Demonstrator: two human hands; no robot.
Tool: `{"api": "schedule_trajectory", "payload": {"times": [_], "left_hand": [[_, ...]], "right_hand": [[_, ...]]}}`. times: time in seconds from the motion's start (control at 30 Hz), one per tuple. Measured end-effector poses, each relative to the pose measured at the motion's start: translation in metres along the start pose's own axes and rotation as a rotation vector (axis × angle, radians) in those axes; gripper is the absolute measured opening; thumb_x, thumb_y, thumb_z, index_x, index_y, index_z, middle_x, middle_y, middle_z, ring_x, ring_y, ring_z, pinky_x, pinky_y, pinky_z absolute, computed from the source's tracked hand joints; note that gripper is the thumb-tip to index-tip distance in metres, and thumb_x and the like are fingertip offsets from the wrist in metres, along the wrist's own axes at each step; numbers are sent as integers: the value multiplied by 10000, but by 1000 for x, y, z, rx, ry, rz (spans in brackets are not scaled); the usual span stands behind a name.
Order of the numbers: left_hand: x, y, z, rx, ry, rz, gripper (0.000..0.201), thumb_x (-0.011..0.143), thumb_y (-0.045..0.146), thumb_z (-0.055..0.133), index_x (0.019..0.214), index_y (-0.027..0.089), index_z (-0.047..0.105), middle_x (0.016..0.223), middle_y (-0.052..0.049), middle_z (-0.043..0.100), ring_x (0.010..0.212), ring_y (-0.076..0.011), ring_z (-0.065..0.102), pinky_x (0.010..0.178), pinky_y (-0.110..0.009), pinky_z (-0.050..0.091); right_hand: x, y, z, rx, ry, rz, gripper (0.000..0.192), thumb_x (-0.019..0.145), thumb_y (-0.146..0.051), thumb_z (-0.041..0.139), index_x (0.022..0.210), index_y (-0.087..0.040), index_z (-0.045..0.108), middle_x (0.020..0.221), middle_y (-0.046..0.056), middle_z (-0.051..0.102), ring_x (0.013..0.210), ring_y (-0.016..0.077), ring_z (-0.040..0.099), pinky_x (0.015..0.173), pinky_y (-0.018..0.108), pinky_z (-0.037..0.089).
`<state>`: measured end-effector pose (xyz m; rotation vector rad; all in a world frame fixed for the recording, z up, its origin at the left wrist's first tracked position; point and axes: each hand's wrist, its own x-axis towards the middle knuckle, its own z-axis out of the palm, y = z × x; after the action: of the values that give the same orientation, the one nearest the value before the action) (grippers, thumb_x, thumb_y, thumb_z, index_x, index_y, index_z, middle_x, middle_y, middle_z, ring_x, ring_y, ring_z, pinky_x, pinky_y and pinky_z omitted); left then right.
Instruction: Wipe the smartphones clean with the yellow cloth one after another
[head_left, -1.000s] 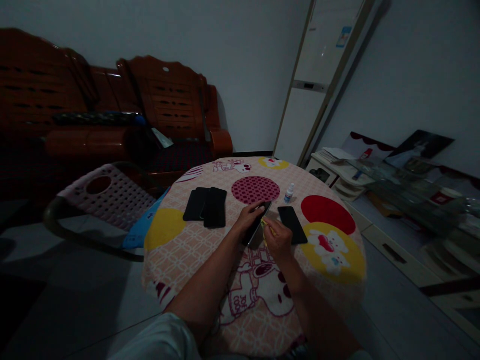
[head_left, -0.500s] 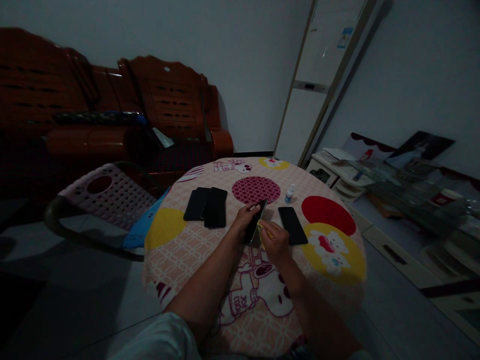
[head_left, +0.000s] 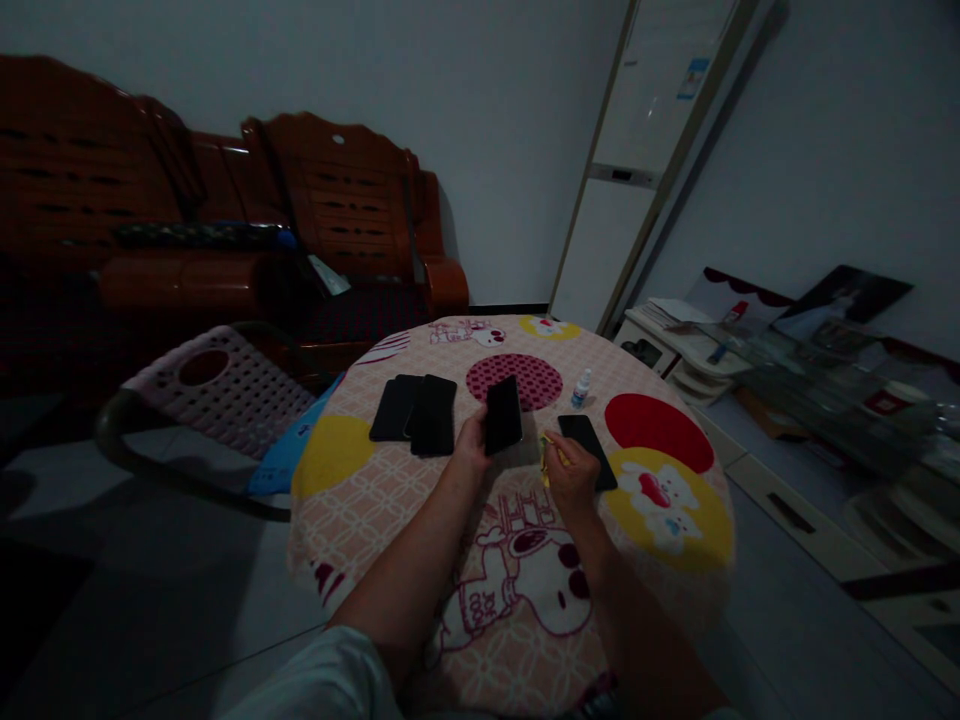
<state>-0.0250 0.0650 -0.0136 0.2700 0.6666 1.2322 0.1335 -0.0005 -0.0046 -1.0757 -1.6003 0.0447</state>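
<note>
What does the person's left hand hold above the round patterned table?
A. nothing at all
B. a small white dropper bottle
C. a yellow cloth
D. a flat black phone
D: the left hand grips the flat black phone by its lower edge and lifts it over the round patterned table, while the small white dropper bottle stands apart on the cloth.

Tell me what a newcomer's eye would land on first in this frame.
Probably the round table's bright cartoon cloth, lit against a dim room. At its middle the left hand holds a dark phone up off the cloth, while the right hand pinches a yellowish cloth beside another phone. More dark phones lie overlapping to the left.
</note>
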Motion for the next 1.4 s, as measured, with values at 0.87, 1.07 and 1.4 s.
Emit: {"api": "schedule_trajectory", "payload": {"times": [0.87, 1.07, 1.4], "left_hand": [[-29, -21, 33, 196, -13, -125, 485, 812, 603, 517, 839, 137, 650, 527, -15, 583, 385, -92, 476, 385, -203, 340], [-23, -30, 33, 289, -48, 140, 426, 697, 472, 712, 988, 164, 676, 698, -15, 643, 563, -107, 555, 515, -196, 388], [-29, -30, 38, 355, -194, 242, 449, 702, 321, 736, 1114, 152, 681, 948, -77, 698, 892, -182, 609, 793, -238, 441]], "right_hand": [[-2, -21, 2, 56, -5, -130, 262, 853, -127, 481, 954, -170, 718, 775, 64, 721, 693, 151, 683, 656, 249, 558], [-5, -21, 1, 37, -47, -162, 275, 875, -150, 471, 1019, -182, 703, 817, 72, 717, 719, 153, 676, 682, 265, 562], [-2, -22, 1, -26, -37, -158, 294, 886, -149, 440, 1032, -170, 695, 830, 79, 721, 745, 161, 682, 713, 273, 561]]}}
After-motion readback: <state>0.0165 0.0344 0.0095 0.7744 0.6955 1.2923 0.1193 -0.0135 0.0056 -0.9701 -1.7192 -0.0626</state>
